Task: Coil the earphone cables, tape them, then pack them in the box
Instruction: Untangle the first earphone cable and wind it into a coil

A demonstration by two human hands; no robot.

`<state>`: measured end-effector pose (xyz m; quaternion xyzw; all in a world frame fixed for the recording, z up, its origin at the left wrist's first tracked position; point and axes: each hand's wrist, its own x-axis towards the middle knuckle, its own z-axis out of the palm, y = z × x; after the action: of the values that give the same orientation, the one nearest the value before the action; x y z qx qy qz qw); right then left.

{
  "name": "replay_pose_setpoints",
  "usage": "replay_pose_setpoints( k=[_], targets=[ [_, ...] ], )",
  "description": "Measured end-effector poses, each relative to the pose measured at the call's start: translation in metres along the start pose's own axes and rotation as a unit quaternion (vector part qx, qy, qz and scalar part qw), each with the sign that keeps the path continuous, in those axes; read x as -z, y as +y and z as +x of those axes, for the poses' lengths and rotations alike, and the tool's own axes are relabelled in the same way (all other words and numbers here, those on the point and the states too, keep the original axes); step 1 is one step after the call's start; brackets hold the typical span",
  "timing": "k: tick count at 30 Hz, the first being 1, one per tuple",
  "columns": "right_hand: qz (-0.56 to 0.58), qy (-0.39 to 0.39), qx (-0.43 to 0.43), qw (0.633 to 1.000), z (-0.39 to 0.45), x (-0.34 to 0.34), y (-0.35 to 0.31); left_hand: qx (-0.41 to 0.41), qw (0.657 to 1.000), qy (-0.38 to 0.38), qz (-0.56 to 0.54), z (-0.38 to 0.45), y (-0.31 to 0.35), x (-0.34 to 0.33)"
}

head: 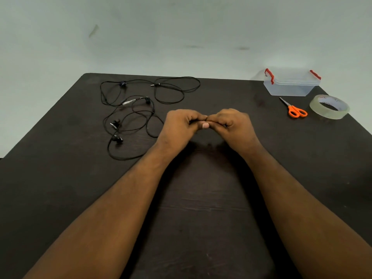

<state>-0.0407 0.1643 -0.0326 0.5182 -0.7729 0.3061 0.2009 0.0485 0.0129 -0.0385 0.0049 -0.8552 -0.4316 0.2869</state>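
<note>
Tangled black earphone cables (138, 109) sprawl in loose loops over the far-left part of the dark matte table (201, 218), their spread running roughly from the near side to the far edge; earbuds lie at the near end and a small jack plug near the far end. Just right of the cables, the left hand (179, 125) and right hand (231, 123) meet knuckle to knuckle above the table's middle, fingers curled under, one thumb tip showing between them; whether they pinch anything cannot be told. Well apart, at the far-right corner, stands a clear plastic box with red clip latches (290, 83). Just in front of it lie orange-handled scissors (295, 109), blades pointing away and leftward, beside a roll of clear tape (329, 106) lying flat, the print on its inner core too blurred to read.
</note>
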Motion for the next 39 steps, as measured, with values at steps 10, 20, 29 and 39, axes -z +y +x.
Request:
replay_pose_setpoints(
  k=[10, 20, 29, 39],
  targets=[
    [0.028, 0.024, -0.104, 0.994, -0.012, 0.015, 0.044, 0.024, 0.982, 0.127, 0.14, 0.006, -0.028, 0.056],
    [0.436, -0.124, -0.3, 0.839, -0.01, 0.011, 0.01, 0.056, 0.958, 0.239, 0.151, 0.013, -0.033, 0.056],
    [0.791, -0.225, -0.187, 0.537, -0.009, 0.008, -0.045, 0.045, 0.976, 0.158, 0.141, 0.005, -0.011, 0.007],
    [0.527, 0.126, -0.269, 0.796, -0.009, 0.003, 0.01, -0.015, 0.978, -0.071, 0.194, -0.001, 0.005, -0.008]
  ],
)
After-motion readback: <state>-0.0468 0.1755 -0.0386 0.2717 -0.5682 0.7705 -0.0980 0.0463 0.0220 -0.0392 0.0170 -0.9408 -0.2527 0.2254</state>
